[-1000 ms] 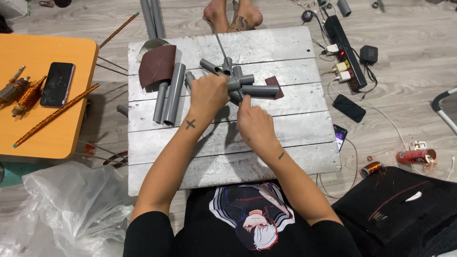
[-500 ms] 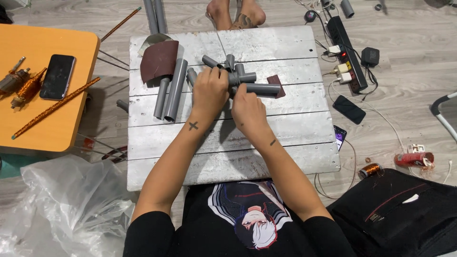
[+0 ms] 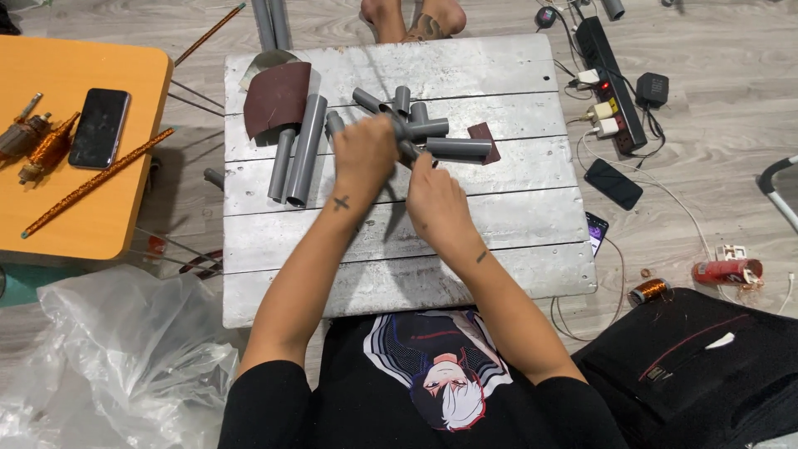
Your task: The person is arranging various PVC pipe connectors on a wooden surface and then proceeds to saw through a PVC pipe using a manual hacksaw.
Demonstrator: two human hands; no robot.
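From my head view, my left hand [image 3: 364,156] is closed around a short grey pipe piece [image 3: 402,133] held just above the whitewashed plank bench [image 3: 399,241]; the fist covers most of it, so I cannot see how far it runs under the palm. My right hand [image 3: 434,199] sits just beside it, its fingers curled toward the same piece, but their tips are hidden behind the knuckles and I cannot tell whether they grip it or only touch it. Something thin and dark below the left hand is blurred and I cannot make it out. Beyond the hands lie more short grey pipe offcuts [image 3: 453,148], one resting on a small dark red scrap whose edge alone shows. To the left lie two longer grey pipes [image 3: 303,150], their upper ends partly covered by a curled sheet of reddish-brown sandpaper [image 3: 276,100]. Bare feet [image 3: 413,18] at the far edge are cut off by the frame. On the orange table [image 3: 75,216] lies a black phone [image 3: 99,127].
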